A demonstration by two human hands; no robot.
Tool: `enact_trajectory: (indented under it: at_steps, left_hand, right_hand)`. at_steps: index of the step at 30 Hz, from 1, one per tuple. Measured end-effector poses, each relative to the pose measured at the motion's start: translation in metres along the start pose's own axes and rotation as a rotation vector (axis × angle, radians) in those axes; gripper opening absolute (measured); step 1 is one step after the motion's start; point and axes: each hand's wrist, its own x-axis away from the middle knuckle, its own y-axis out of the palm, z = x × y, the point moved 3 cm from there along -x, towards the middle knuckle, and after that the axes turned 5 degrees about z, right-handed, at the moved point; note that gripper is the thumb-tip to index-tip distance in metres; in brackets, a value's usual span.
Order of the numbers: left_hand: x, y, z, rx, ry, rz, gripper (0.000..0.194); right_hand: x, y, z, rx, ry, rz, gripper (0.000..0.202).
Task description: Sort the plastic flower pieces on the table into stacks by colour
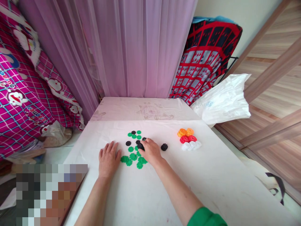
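Note:
My left hand (109, 159) lies flat on the white-covered table, fingers spread, with nothing in it. To its right are several green notched plastic discs (133, 156), some overlapping. My right hand (150, 150) reaches over this group, thumb and fingers closed on black notched discs (140, 145); how many they hold is hidden. More green discs (134, 136) lie farther back around a black disc (133, 132). A single black disc (128, 143) sits between my hands. Right of my right hand rests a small black pile (164, 147).
Orange discs (182, 132), red discs (188, 139) and white discs (191, 145) are grouped in rows on the table's right. A white plastic bag (223, 100) stands by the right edge. A purple curtain (145, 47) hangs behind the table (136, 201).

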Motion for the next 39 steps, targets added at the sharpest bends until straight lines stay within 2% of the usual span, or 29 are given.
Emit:
enact_trajectory:
  at_steps: [6,11,14,18,21,23,33,39]
  left_hand:
    - [0.000,0.001,-0.001,0.014,0.001,0.014,0.044]
    - [0.000,0.001,-0.001,-0.006,0.019,0.009,0.045]
    - [0.000,0.002,-0.002,-0.003,0.025,0.021,0.045]
    - [0.000,0.003,-0.003,0.002,0.020,0.039,0.045]
    - [0.000,0.003,-0.003,-0.001,0.021,0.038,0.045]
    - [0.000,0.003,-0.003,-0.005,0.020,0.029,0.046]
    - [-0.001,0.001,-0.003,-0.031,0.009,-0.001,0.048]
    - [-0.001,-0.001,-0.001,-0.030,0.000,-0.017,0.049]
  right_hand:
    - [-0.007,0.009,-0.004,0.015,0.026,-0.019,0.022]
    - [0.006,-0.001,0.001,-0.063,0.023,0.110,0.022]
    - [0.020,-0.014,0.024,-0.116,0.053,0.196,0.021]
    - [0.035,-0.033,0.075,-0.105,0.167,0.277,0.020]
    - [0.041,-0.044,0.104,-0.089,0.229,0.270,0.019]
    - [0.041,-0.047,0.113,-0.096,0.235,0.246,0.018]
    - [0.037,-0.040,0.107,-0.042,0.208,0.154,0.015]
    - [0.041,-0.040,0.111,-0.057,0.237,0.151,0.020]
